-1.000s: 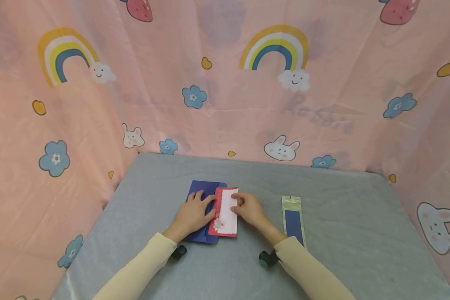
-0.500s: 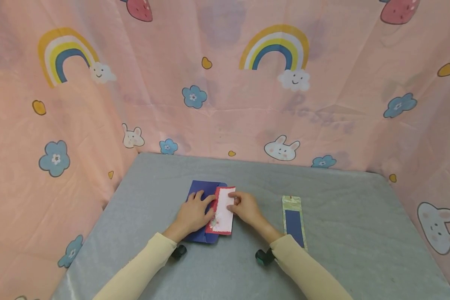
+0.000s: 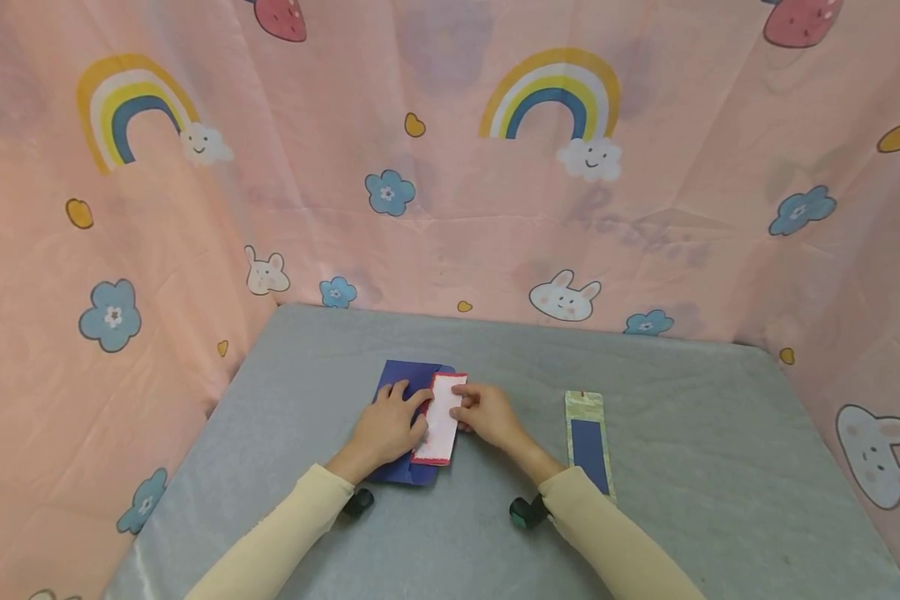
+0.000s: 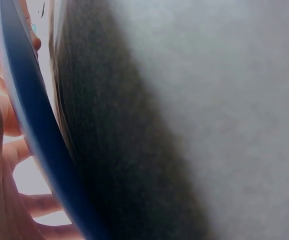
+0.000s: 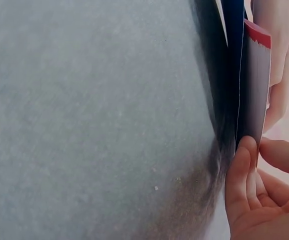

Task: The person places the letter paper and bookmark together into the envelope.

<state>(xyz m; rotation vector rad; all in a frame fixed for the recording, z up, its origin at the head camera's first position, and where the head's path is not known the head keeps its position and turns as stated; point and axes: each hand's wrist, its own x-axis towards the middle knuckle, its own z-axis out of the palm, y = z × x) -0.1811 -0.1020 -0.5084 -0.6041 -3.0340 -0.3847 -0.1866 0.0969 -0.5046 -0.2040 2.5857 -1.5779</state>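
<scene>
A dark blue envelope (image 3: 402,373) lies on the table, its opening facing right. My left hand (image 3: 385,425) rests over it with fingers spread, thumb and index fingertip at the envelope's opening. A red-and-white card (image 3: 438,421) sits partly in the envelope, its white panel and red end borders showing; its left part is hidden. With thumb and fingers my right hand (image 3: 489,414) pinches the card's right edge. In the right wrist view the card (image 5: 257,85) stands out beside the blue envelope (image 5: 233,30). The left wrist view shows the envelope (image 4: 39,120) edge-on against my left palm.
A green bookmark-like strip (image 3: 588,446) with a blue panel lies to the right, partly behind my right sleeve. Grey cloth covers the table (image 3: 705,467). A pink patterned curtain (image 3: 450,242) surrounds its back and sides.
My right hand has moved left with the card, which has slid further into the envelope; its flower decoration has gone out of sight. The left hand has stayed in place.
</scene>
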